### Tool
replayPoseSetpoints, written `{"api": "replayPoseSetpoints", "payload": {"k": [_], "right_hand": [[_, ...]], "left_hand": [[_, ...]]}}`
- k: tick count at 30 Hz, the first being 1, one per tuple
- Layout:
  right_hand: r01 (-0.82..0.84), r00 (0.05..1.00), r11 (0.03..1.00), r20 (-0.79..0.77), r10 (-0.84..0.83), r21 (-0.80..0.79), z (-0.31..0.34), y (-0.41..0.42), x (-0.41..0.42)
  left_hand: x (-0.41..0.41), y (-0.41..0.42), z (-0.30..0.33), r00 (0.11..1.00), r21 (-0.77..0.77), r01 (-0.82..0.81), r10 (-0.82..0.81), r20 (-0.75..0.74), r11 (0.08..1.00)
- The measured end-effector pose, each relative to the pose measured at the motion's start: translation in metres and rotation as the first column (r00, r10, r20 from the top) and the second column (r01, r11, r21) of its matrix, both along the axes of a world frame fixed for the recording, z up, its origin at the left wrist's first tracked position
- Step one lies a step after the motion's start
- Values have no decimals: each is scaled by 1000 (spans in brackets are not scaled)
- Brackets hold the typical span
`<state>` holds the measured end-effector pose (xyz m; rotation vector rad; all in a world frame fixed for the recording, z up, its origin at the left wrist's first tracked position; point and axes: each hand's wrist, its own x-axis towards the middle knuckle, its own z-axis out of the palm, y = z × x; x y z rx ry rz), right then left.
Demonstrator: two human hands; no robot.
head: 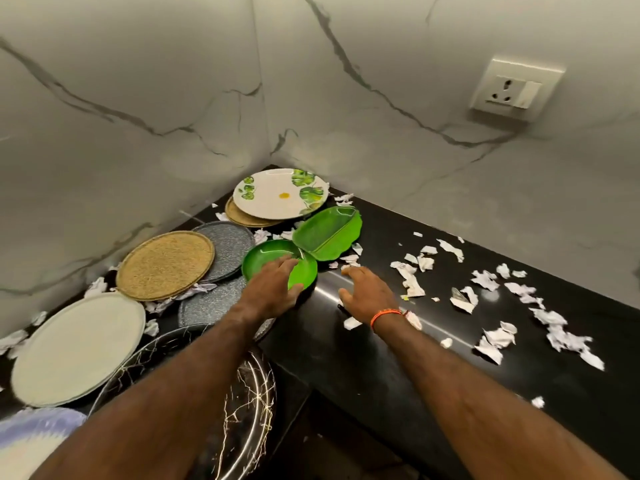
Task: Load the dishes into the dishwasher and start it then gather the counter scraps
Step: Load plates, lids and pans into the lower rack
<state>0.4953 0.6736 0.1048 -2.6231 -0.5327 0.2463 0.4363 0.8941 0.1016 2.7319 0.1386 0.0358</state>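
Observation:
A round green bowl (pixel 266 252) sits on the black counter (pixel 346 344) near the corner. My left hand (pixel 272 289) lies on its near side, fingers inside the bowl and thumb hooked over the rim. Behind it, touching, lies a leaf-shaped green dish (pixel 329 232). My right hand (pixel 367 294) hovers just right of the bowl with fingers loosely spread and holds nothing. Torn white paper scraps (pixel 495 336) are strewn over the counter to the right.
Plates crowd the left side: a white leaf-print plate (pixel 277 195) in the corner, a woven gold plate (pixel 164 265), grey speckled plates (pixel 230 242), a cream plate (pixel 78 348) and a black marbled plate (pixel 242 410). Marble walls close the corner; a wall socket (pixel 514 88) is at the right.

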Motion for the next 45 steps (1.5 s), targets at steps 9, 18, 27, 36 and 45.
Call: {"api": "replayPoseSetpoints", "payload": {"k": [9, 18, 27, 36, 45], "right_hand": [[219, 951, 968, -249, -183, 126, -35, 70, 39], [343, 876, 902, -436, -207, 260, -53, 94, 40], [412, 829, 835, -531, -177, 365, -24, 25, -4], [541, 840, 667, -371, -397, 513, 12, -168, -98], [747, 581, 451, -149, -800, 489, 19, -413, -260]], "left_hand": [[30, 53, -19, 982, 90, -172, 178, -62, 981], [38, 60, -21, 934, -85, -356, 354, -40, 931], [0, 24, 0, 878, -228, -477, 447, -173, 849], [-36, -128, 19, 992, -591, -110, 50, -116, 799], [-87, -390, 43, 804, -736, 374, -592, -45, 564]]}}
